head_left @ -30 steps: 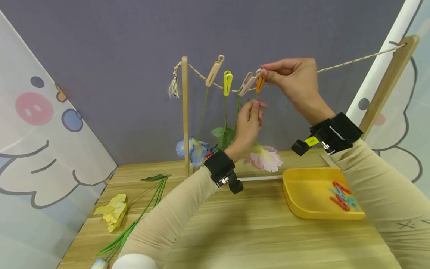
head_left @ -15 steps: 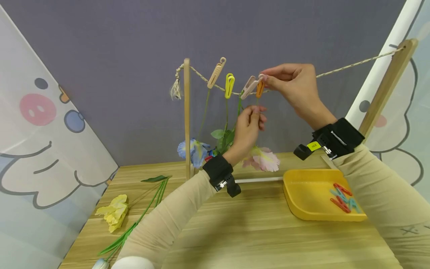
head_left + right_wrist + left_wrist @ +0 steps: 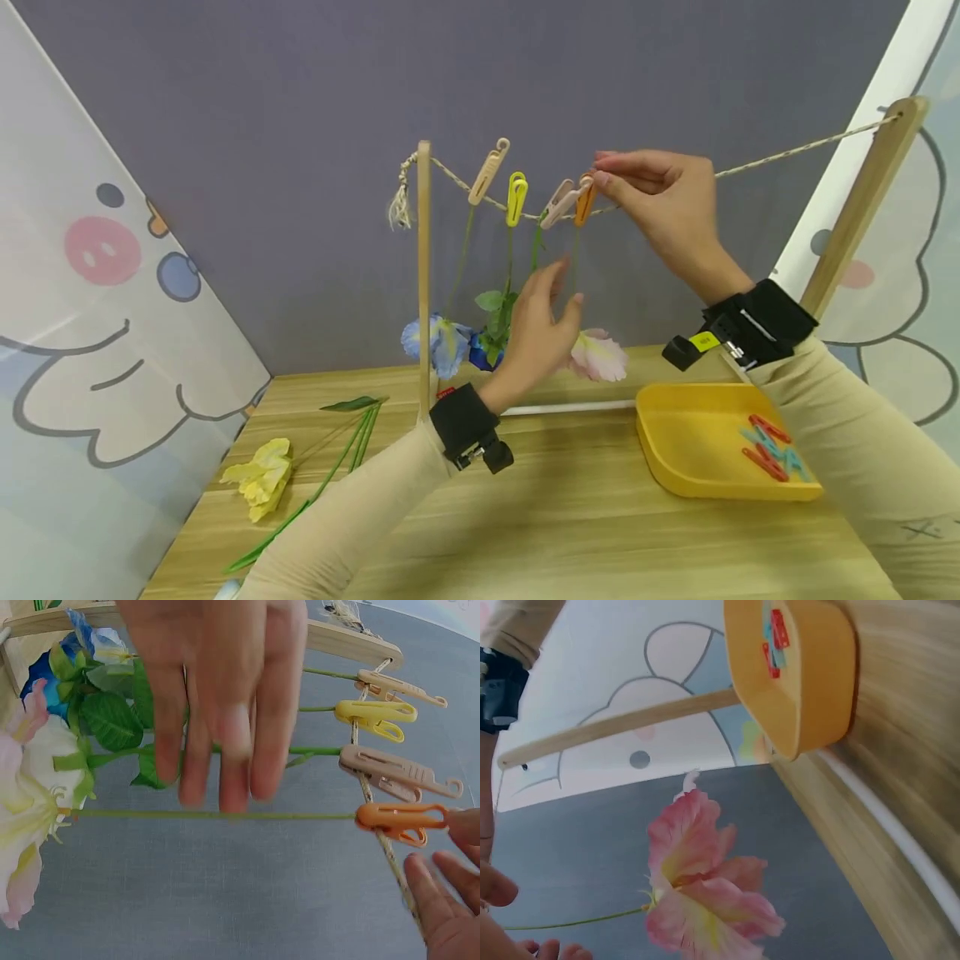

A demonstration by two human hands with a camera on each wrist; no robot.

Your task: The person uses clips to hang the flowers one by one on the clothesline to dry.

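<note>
The wooden table (image 3: 570, 517) fills the lower half of the head view, with the yellow tray (image 3: 675, 433) of spare clips at about 4 o'clock from your hands. Above it the rope (image 3: 795, 150) runs between the left post (image 3: 423, 267) and the right post (image 3: 862, 208), carrying four pegs.

Your right hand (image 3: 663, 204) is up at the line, at 1 o'clock from the left hand, thumb and forefinger closed lightly on the top of the orange clip (image 3: 584, 200). In the right wrist view those fingertips (image 3: 461, 825) touch the clip's tail end while its jaws bite both rope and stem.

Your left hand (image 3: 536, 321) hangs just below, fingers spread and relaxed, holding nothing. The green stem (image 3: 217, 815) passes just beside them, and I can't tell whether they brush it.

The pink flower (image 3: 600, 357) dangles head-down at 5 o'clock from that hand, clear of the table. It looks like a light fabric bloom on a thin, bendy stem: it will likely swing at a nudge, and the petals crush easily. Handle it by the stem close under the clip, not by the head. The clip itself is probably stiff, smooth plastic; pinch its tail squarely so it doesn't twist off the rope.
</note>
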